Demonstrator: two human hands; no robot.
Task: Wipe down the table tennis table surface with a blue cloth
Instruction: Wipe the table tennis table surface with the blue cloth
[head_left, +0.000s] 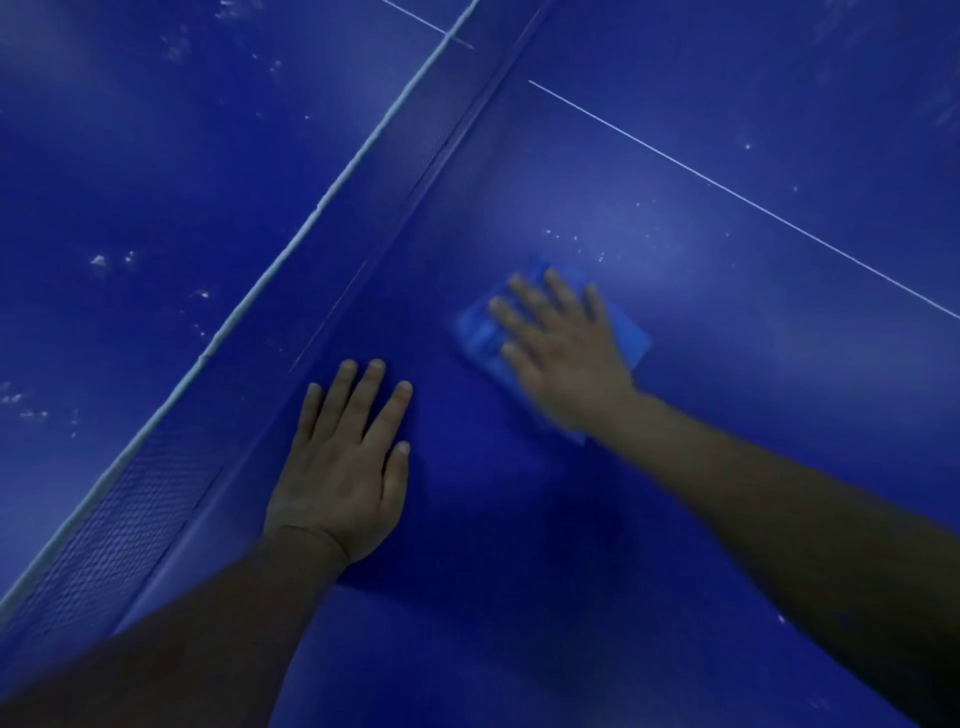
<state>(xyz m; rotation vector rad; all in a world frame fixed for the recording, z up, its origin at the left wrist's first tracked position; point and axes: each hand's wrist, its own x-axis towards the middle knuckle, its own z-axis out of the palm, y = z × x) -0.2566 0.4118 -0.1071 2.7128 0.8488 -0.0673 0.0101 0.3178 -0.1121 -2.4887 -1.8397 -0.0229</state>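
Your right hand (563, 353), fingers spread flat though blurred, presses the folded blue cloth (480, 338) for wiping; your open-fingered left hand (343, 467) braces on the dark blue table surface (753, 364).

Right hand (563, 358) lies on the cloth (480, 332); left hand (345, 462) beside it, near the net (119, 499).

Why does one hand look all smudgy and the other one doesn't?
In the head view, the right hand on the blue cloth is motion-blurred; the left hand, flat on the table, looks sharp; the lighting is dim, and the net bends from the wide lens.
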